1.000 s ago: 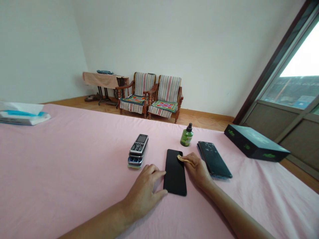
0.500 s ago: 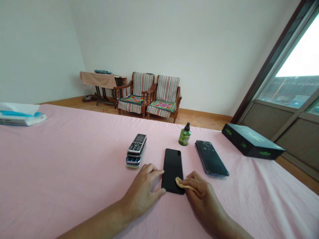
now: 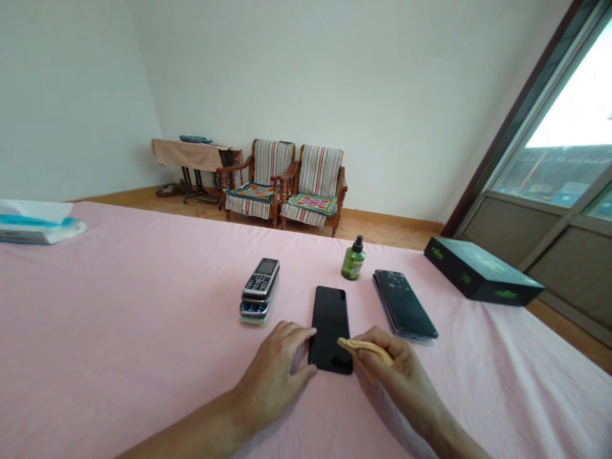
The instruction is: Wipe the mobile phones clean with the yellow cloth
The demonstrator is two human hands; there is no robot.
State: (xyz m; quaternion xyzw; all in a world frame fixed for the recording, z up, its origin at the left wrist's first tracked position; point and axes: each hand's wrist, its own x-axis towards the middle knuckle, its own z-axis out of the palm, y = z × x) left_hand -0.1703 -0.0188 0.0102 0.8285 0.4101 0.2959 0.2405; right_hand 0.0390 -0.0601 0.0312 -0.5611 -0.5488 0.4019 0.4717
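Observation:
A black smartphone (image 3: pixel 329 319) lies flat on the pink cloth, screen side up. Along its left edge, the thumb and forefinger of my left hand (image 3: pixel 275 363) hold it in place, spread apart from each other. My right hand (image 3: pixel 396 366) pinches a folded yellow cloth (image 3: pixel 368 347), whose tip reaches over the phone's lower right edge. Left of the phone stands a stack of keypad phones (image 3: pixel 261 280). To the right is a stack of dark smartphones (image 3: pixel 405 303), the top one with marks near its upper end.
A green spray bottle (image 3: pixel 352 260) stands behind the phone. At the right is a black box (image 3: pixel 482 271) with green lettering; at the far left, a tissue pack (image 3: pixel 43 229). Two wooden chairs (image 3: pixel 313 182) and a cloth-covered table (image 3: pixel 186 153) stand beyond the pink surface (image 3: pixel 143 306).
The yellow cloth in my right hand has turned and shifted slightly up and to the right. My left hand stays at the phone's left edge.

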